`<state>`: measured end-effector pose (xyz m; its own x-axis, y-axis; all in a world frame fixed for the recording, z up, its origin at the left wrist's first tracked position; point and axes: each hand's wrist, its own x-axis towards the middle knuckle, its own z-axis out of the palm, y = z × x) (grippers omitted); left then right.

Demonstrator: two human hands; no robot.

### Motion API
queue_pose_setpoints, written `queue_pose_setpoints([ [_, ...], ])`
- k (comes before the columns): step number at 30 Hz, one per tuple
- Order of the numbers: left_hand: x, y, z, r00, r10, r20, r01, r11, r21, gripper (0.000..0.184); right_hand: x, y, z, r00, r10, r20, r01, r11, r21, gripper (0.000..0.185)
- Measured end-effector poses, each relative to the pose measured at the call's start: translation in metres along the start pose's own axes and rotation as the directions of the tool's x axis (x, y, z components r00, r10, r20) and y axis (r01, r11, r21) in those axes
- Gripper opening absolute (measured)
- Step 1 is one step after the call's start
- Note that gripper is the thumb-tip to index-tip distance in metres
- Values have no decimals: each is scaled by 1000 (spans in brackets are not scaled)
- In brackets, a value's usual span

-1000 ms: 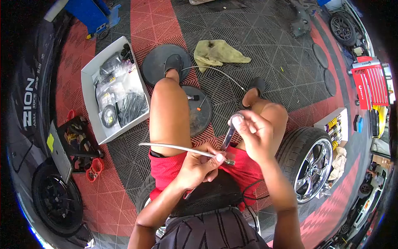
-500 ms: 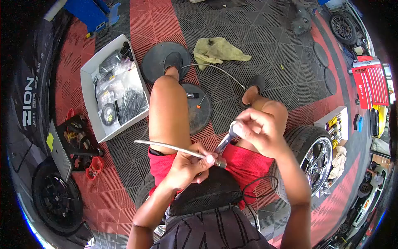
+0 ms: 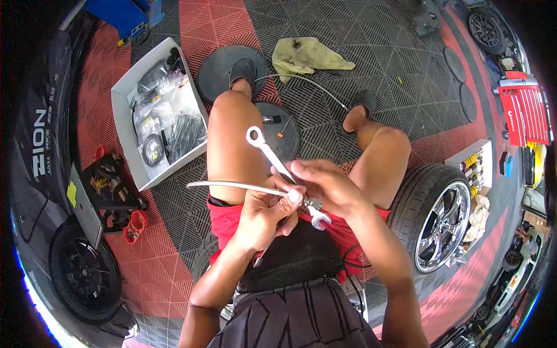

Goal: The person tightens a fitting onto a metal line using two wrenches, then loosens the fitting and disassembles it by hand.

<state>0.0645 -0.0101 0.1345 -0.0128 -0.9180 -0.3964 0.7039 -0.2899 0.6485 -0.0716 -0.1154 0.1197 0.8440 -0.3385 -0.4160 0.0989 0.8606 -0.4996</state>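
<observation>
My left hand (image 3: 264,217) is closed around a braided hose (image 3: 232,184), pinching it just behind its metal end fitting (image 3: 312,202). The hose's free end sticks out to the left over my thigh. With fingers closed on a combination wrench (image 3: 272,155), my right hand (image 3: 331,188) is right beside the left. The wrench's ring end points up and left, and its open end shows below the fitting. I cannot tell whether the wrench touches the fitting. A small metal piece (image 3: 259,258) shows under my left hand; its kind is unclear.
A white box (image 3: 125,119) of bagged parts lies to the left, near a tool cart (image 3: 87,203). Between my feet are a black round disc (image 3: 278,136) with small tools, another braided hose (image 3: 310,82) and a yellowish cloth (image 3: 310,55). A wheel (image 3: 435,217) lies at right.
The wrench has swung round: its ring end, earlier under my right fingers, now points up and left. My right hand has come down and left, close to the left hand.
</observation>
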Motion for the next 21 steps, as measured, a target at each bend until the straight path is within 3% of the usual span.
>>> queue_pose_setpoints([
  [4, -4, -1, -5, 999, -31, 39, 31, 999, 8, 8, 9, 9, -1, 991, 43, 130, -56, 994, 96, 41],
  [6, -4, -2, -2, 999, -30, -36, 30, 999, 21, 8, 11, 8, 7, 995, 57, 86, -62, 997, 56, 36],
  [8, -4, -2, -10, 999, -20, 30, 19, 1000, 25, 7, 8, 1, 18, 964, -118, -239, 136, 989, 62, 30],
  [9, -5, 6, -5, 999, 20, -33, -20, 1000, 8, 6, 4, -4, 23, 902, -291, -320, 294, 955, -41, 27],
  [10, -5, 12, -4, 993, 61, -98, -62, 998, -4, 6, 7, 0, 3, 710, -635, -304, 464, 747, -476, 28],
  [11, -4, 7, -12, 981, 152, -121, -151, 988, 13, 7, 3, -4, 7, 549, -697, -462, 444, 711, -545, 30],
  [12, -3, 8, -14, 978, 162, -134, -162, 987, 14, 7, -11, -6, 6, 536, -729, -426, 429, 669, -607, 30],
  [14, -3, 8, -15, 967, 131, -217, -175, 965, -197, 12, -32, 13, 15, 626, -686, -372, 252, 629, -735, 38],
  [16, 1, 5, -12, 963, 136, -233, -188, 957, -221, 13, -46, 36, 29, 727, -629, -275, 222, 594, -773, 44],
  [21, 12, -4, -1, 949, 205, -238, -261, 936, -236, 21, -45, 67, 51, 807, -454, -378, 255, 845, -470, 48],
])
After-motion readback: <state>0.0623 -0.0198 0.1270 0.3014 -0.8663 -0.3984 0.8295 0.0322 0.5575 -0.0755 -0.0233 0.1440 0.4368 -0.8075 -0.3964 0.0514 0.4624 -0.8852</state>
